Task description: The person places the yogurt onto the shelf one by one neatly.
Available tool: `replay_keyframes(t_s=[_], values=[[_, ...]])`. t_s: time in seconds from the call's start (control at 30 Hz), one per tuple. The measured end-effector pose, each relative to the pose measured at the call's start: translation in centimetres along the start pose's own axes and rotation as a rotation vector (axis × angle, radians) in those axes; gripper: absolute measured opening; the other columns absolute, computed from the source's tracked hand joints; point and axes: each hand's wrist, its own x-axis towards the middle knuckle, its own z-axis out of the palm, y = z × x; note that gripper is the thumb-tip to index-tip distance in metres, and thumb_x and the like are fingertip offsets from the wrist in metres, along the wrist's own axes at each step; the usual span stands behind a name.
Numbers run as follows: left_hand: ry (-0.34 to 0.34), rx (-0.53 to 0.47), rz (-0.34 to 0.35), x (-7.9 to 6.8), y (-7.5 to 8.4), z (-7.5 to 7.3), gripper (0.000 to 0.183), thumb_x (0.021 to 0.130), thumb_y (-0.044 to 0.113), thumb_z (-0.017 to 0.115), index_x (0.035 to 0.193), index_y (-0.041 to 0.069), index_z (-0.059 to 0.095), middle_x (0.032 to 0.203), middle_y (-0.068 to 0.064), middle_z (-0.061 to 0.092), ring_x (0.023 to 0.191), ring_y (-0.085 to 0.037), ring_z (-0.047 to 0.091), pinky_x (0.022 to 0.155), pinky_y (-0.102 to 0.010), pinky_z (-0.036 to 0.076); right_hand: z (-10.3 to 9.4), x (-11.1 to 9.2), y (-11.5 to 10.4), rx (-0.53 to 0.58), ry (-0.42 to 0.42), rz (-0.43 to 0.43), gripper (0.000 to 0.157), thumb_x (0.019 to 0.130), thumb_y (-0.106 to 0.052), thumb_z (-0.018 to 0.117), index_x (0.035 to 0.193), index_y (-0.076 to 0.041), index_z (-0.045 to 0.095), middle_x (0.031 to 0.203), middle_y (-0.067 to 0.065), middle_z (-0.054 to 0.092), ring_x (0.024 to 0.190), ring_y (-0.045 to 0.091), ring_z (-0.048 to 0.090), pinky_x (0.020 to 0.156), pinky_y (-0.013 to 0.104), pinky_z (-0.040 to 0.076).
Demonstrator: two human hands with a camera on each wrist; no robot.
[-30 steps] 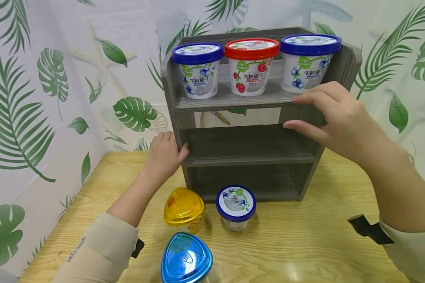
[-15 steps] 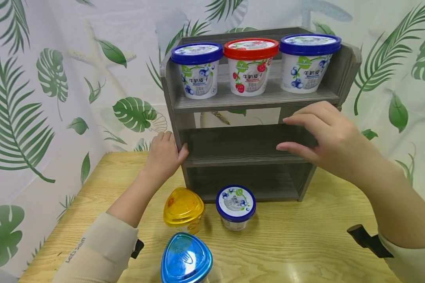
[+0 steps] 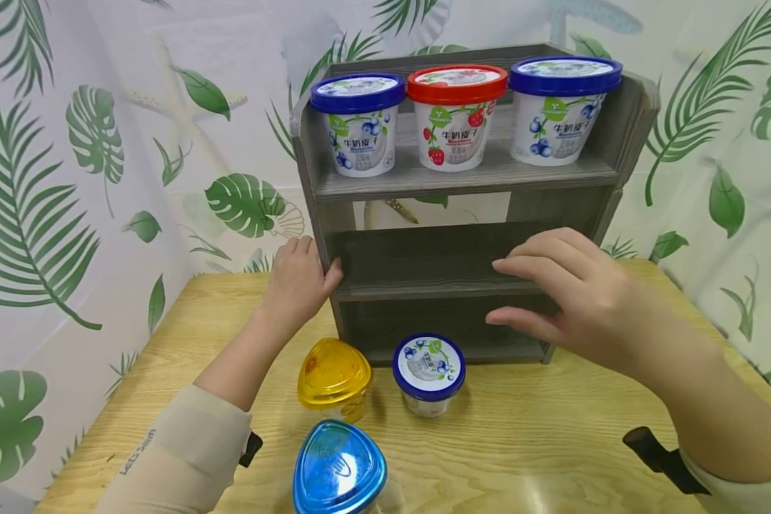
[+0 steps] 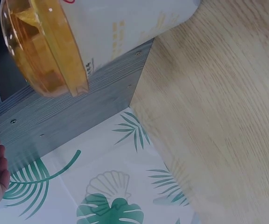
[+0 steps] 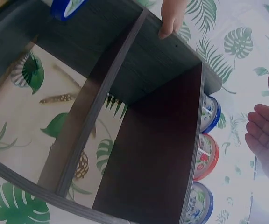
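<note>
While the left hand grips the side of the shelf, apparently to steady it, the right hand hovers, fingers parted, holding nothing; a blueberry tub stands on the desk, below and between both.

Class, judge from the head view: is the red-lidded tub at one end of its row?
No, the red-lidded tub stands between two blue-lidded tubs on the upper level of the gray shelf unit.

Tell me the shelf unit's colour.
The shelf unit is grey with wood-grain streaks, clearest in the head view.
</note>
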Motion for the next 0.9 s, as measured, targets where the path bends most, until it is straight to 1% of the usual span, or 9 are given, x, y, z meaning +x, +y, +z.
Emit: replay_keyframes(t_s=[0.1, 0.2, 0.37, 0.63, 0.9], values=[[0.005, 0.003, -0.001, 0.1, 0.0, -0.1, 0.033, 0.088, 0.026, 0.052, 0.087, -0.007, 0.055, 0.079, -0.019, 0.054, 0.079, -0.036, 0.051, 0.071, -0.044, 0.041, 0.5, -0.2, -0.4, 0.025, 0.034, -0.036, 0.049, 0.092, -0.041, 0.055, 0.088, 0.006, 0.066, 0.084, 0.014, 0.064, 0.077, 0.027, 0.058, 0.085, 0.021, 0.042], [0.007, 0.005, 0.001, 0.1, 0.0, -0.1, 0.033, 0.089, 0.026, 0.052, 0.087, -0.007, 0.055, 0.078, -0.019, 0.054, 0.079, -0.036, 0.051, 0.07, -0.044, 0.041, 0.8, -0.4, -0.9, 0.03, 0.034, -0.052, 0.048, 0.092, -0.04, 0.054, 0.087, 0.006, 0.066, 0.083, 0.013, 0.064, 0.076, 0.026, 0.059, 0.082, 0.024, 0.043], [0.001, 0.007, -0.001, 0.1, 0.1, -0.1, 0.032, 0.089, 0.026, 0.052, 0.087, -0.006, 0.055, 0.078, -0.019, 0.054, 0.079, -0.036, 0.051, 0.07, -0.044, 0.041, 1.2, -1.0, -1.9, 0.025, 0.011, -0.068, 0.047, 0.094, -0.04, 0.053, 0.087, 0.004, 0.067, 0.084, 0.011, 0.064, 0.078, 0.025, 0.059, 0.079, 0.027, 0.045], [-0.021, 0.012, -0.011, 0.1, 0.2, -0.1, 0.034, 0.09, 0.026, 0.05, 0.089, -0.007, 0.056, 0.081, -0.019, 0.055, 0.082, -0.036, 0.051, 0.072, -0.044, 0.041, 1.9, -1.8, -3.0, 0.058, -0.052, -0.078, 0.043, 0.095, -0.038, 0.051, 0.091, 0.001, 0.068, 0.088, 0.008, 0.066, 0.083, 0.022, 0.06, 0.083, 0.028, 0.045], [-0.02, 0.022, -0.01, 0.1, 0.2, -0.2, 0.035, 0.089, 0.027, 0.051, 0.088, -0.008, 0.056, 0.08, -0.02, 0.055, 0.082, -0.036, 0.052, 0.073, -0.044, 0.042, 2.6, -2.3, -3.7, 0.084, -0.052, -0.093, 0.04, 0.096, -0.036, 0.05, 0.09, 0.0, 0.067, 0.087, 0.006, 0.065, 0.081, 0.021, 0.059, 0.079, 0.029, 0.047]])
